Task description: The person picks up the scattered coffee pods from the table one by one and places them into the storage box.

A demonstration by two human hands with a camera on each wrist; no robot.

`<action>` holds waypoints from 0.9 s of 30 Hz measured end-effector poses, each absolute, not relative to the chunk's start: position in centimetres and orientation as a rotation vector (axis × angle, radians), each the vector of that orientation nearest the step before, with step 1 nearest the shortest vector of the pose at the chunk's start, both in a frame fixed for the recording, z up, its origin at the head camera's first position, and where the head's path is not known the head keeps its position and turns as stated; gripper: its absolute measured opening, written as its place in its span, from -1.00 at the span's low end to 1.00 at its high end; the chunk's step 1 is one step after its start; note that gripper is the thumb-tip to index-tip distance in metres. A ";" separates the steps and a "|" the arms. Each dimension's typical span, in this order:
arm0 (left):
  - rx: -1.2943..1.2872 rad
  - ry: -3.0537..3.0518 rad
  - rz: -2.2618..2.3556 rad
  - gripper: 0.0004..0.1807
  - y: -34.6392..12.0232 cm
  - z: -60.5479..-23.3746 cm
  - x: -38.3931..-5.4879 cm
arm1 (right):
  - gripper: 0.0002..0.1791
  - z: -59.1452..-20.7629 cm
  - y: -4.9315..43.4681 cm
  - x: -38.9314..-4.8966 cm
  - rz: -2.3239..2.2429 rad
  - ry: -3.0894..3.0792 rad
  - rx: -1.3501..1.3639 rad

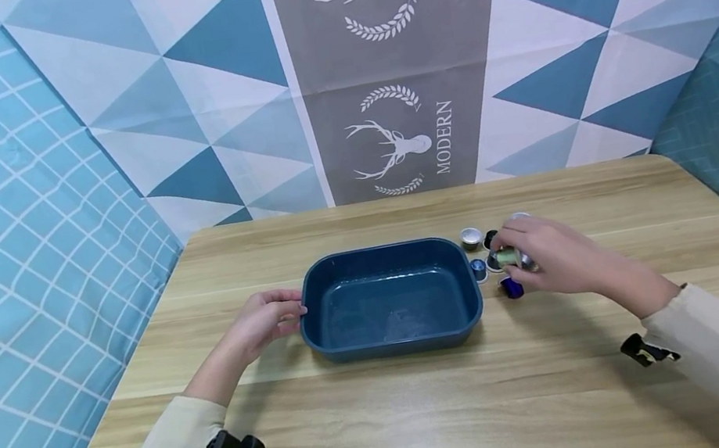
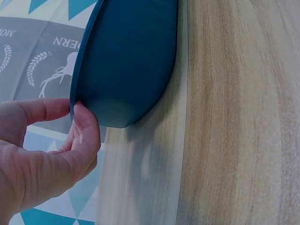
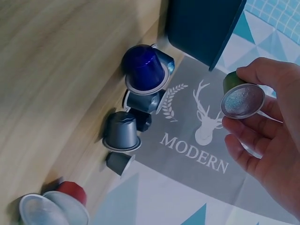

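A deep blue rectangular basin stands in the middle of the wooden table, with nothing inside. My left hand pinches its left rim between thumb and fingers, seen close in the left wrist view. To the right of the basin, my right hand holds a green coffee capsule by thumb and fingertips, above the table. The capsule's silvery lid faces the right wrist camera. Under and around that hand several more capsules lie on the table, among them a dark blue capsule and a grey capsule.
A silver-lidded capsule sits by the basin's back right corner. In the right wrist view a red capsule lies apart, beside pale lids. Patterned cloth hangs behind the table, with tiled blue cloth on the left.
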State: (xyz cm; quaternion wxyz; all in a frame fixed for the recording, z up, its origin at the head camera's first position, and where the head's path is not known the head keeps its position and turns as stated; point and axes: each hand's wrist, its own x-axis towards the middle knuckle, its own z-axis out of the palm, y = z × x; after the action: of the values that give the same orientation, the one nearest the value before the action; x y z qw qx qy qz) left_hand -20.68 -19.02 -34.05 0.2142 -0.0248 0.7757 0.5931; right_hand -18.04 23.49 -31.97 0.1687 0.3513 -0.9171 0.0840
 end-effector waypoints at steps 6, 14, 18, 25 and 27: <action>-0.062 2.149 1.635 -0.57 -19.0 -34.0 -20.8 | -0.72 -31.7 22.9 -18.5 0.246 -2.591 1.024; -0.071 2.137 1.637 -0.56 -19.0 -34.0 -20.9 | -0.74 -31.4 22.1 -18.8 0.244 -2.605 1.056; -0.074 2.134 1.636 -0.55 -18.9 -34.1 -20.9 | -0.75 -31.1 21.7 -19.0 0.251 -2.628 1.075; -0.072 2.131 1.637 -0.55 -19.1 -34.2 -20.9 | -0.76 -30.6 21.1 -19.6 0.258 -2.643 1.137; -0.069 2.129 1.639 -0.55 -19.1 -34.3 -20.9 | -0.77 -30.4 20.9 -19.7 0.257 -2.650 1.146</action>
State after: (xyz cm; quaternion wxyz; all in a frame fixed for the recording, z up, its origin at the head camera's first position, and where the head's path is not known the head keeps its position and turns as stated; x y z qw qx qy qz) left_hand -20.88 -19.08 -34.27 0.2251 -0.0252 0.7717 0.5943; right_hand -19.75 20.90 -30.45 0.1213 0.3925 -0.9075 0.0879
